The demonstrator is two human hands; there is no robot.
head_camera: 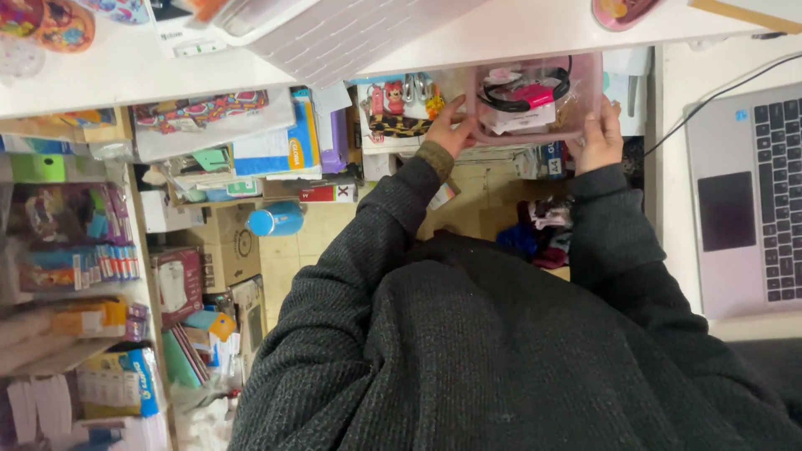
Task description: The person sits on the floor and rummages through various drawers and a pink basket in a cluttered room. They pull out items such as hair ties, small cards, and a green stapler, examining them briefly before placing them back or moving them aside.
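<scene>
Pink bin [535, 134], upper centre of frame, below desk [501, 38] edge: left hand [451, 129] and right hand [598, 138] each grip one end. Contents: black headphones [526, 93]. Laptop [748, 200] at right.

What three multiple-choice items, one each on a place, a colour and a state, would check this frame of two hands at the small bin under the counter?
1. Where is the laptop?
A. On the surface at the right edge of the view
B. On the floor by the blue cylinder
C. Inside the bin

2. What colour is the translucent bin?
A. Green
B. Pink
C. Black

3. How is the bin held?
A. By one hand only
B. Untouched
C. By both hands, one at each side

Answers: 1 A, it lies open at the right edge. 2 B, its walls show pink. 3 C, the left hand grips its left side and the right hand its right side.
</scene>
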